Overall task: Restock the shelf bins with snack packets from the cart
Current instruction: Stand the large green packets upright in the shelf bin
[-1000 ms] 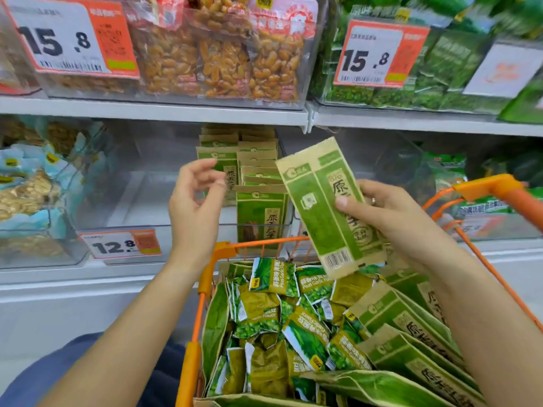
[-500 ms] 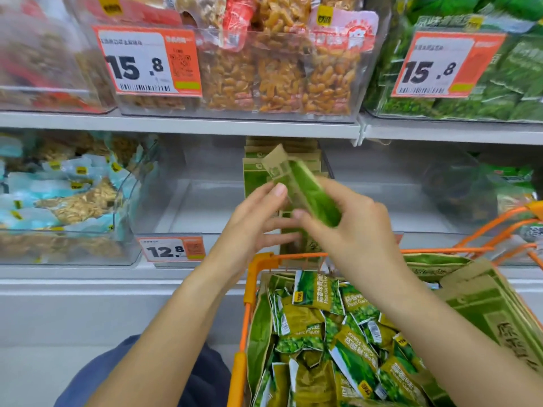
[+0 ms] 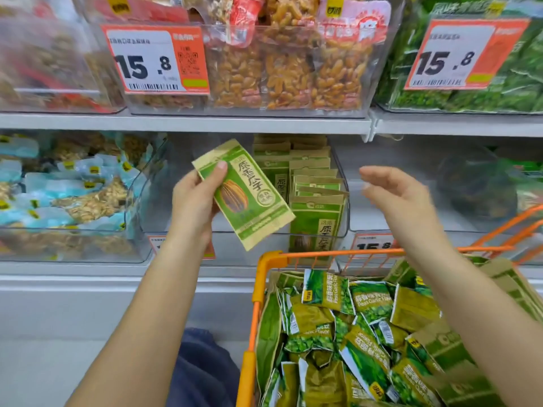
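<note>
**Green-and-kraft seed packet in the left hand, in front of the middle bin**

Green paper is showing face-on as the left hand [image 3: 194, 201] is gripping a sunflower-seed packet [image 3: 245, 195], thumb across its upper front, fingers curled behind. The packet is tilting, its top corner leaning left, in front of the clear shelf bin [image 3: 342, 207] where matching packets [image 3: 316, 201] are standing upright in rows along the right side. The right hand [image 3: 396, 198] is hovering apart from it, fingers spread loosely and holding nothing, above the orange cart [image 3: 269, 259]. Inside the cart, green pea packets [image 3: 346, 327] are lying jumbled, with more kraft seed packets [image 3: 446, 348] along its right side.
</note>
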